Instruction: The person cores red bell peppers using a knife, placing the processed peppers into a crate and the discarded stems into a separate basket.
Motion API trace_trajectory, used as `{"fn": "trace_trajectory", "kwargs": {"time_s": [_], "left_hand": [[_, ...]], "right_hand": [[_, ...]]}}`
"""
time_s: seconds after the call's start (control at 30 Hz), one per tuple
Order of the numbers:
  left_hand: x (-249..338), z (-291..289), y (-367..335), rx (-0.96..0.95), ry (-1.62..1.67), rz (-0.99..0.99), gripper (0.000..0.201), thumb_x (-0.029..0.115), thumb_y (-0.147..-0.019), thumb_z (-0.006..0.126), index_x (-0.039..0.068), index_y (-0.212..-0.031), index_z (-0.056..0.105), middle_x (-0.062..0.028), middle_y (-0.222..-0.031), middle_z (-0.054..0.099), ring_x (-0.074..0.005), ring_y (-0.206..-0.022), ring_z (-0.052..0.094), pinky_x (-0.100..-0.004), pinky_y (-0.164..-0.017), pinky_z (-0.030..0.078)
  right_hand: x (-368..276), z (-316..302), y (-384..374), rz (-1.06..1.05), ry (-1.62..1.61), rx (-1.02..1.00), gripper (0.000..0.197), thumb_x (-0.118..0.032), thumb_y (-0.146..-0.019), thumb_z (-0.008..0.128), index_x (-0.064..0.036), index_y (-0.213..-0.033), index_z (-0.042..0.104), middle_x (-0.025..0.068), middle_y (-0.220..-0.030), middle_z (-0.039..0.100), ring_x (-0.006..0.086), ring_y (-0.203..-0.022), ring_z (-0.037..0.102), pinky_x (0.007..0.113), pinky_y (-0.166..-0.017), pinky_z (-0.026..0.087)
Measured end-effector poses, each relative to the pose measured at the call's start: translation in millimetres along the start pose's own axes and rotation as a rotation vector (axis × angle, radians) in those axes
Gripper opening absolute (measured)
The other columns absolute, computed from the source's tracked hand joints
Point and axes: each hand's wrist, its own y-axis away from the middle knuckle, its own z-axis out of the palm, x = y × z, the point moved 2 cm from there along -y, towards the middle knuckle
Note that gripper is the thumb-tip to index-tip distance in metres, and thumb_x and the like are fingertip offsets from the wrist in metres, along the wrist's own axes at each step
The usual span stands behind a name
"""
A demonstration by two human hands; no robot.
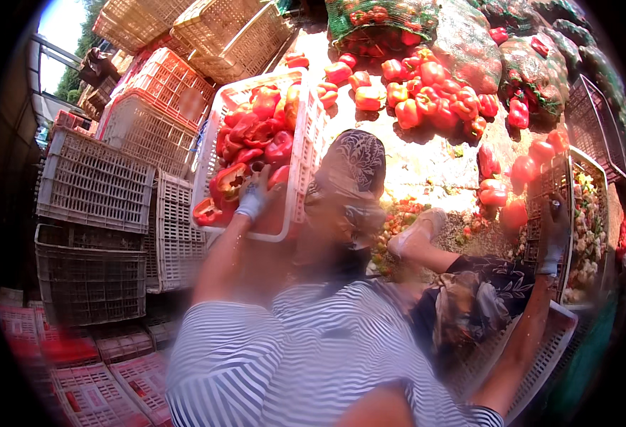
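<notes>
Cut red bell peppers (245, 132) fill a white plastic crate (311, 153) left of centre. My left hand (251, 197), in a pale glove, reaches over its near end, with fingers curled against a halved red bell pepper (229, 181) that shows its hollow inside. At the far right my right hand (554, 231), also gloved, is closed beside the wall of a crate (589, 192) of pale pepper scraps. A small shiny end shows at its fingers; the rest of what it holds is hidden. Glare and blur soften both hands.
Whole red bell peppers (434, 96) lie heaped on the floor ahead, near full mesh sacks (466, 43). Stacked crates (96, 181) wall the left side. Scraps (398, 217) litter the floor around my bare foot (418, 235). A pale crate (540, 356) stands under my right arm.
</notes>
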Motion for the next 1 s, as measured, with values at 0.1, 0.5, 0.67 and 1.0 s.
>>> {"fn": "trace_trajectory", "kwargs": {"time_s": [0.1, 0.5, 0.67, 1.0], "left_hand": [[20.9, 3.3, -19.4, -0.113, -0.084, -0.126, 0.071, 0.051, -0.093, 0.050, 0.004, -0.144, 0.039, -0.0281, -0.135, 0.050, -0.0442, -0.116, 0.056, -0.0508, -0.100, 0.043], [90.9, -110.4, -85.1, -0.223, 0.573, 0.071, 0.031, 0.013, -0.095, 0.057, -0.001, -0.122, 0.059, -0.0135, -0.100, 0.065, -0.0221, -0.092, 0.063, -0.0342, -0.081, 0.051], [275.4, -160.3, -125.6, -0.238, 0.593, 0.616, 0.032, 0.015, -0.091, 0.065, 0.001, -0.120, 0.061, -0.0092, -0.093, 0.064, -0.0148, -0.083, 0.061, -0.0297, -0.077, 0.050], [525.7, 76.6, -184.9, -0.844, 0.704, 0.485, 0.041, 0.042, -0.094, 0.059, 0.005, -0.112, 0.065, -0.0033, -0.091, 0.064, -0.0128, -0.080, 0.063, -0.0300, -0.068, 0.049]], "right_hand": [[-72.6, 42.2, 24.2, -0.054, 0.070, -0.022, 0.027, -0.018, -0.089, 0.070, -0.0027, -0.111, 0.065, 0.0002, -0.074, 0.061, 0.0066, -0.065, 0.054, 0.023, -0.058, 0.044], [-113.8, -0.8, -4.6, 0.245, -0.766, 0.456, 0.024, -0.020, -0.090, 0.069, -0.0060, -0.110, 0.063, 0.0024, -0.078, 0.065, 0.0038, -0.051, 0.052, 0.018, -0.040, 0.038], [-97.9, 6.3, -23.8, 0.274, -0.891, 0.539, 0.026, -0.026, -0.092, 0.065, -0.0076, -0.110, 0.061, 0.0036, -0.078, 0.063, 0.0058, -0.052, 0.053, 0.019, -0.040, 0.038], [-3.9, 1.9, -19.6, 0.530, -0.971, 0.776, 0.029, -0.033, -0.095, 0.061, -0.0088, -0.109, 0.060, 0.0017, -0.081, 0.061, 0.0068, -0.056, 0.052, 0.021, -0.043, 0.039]]}}
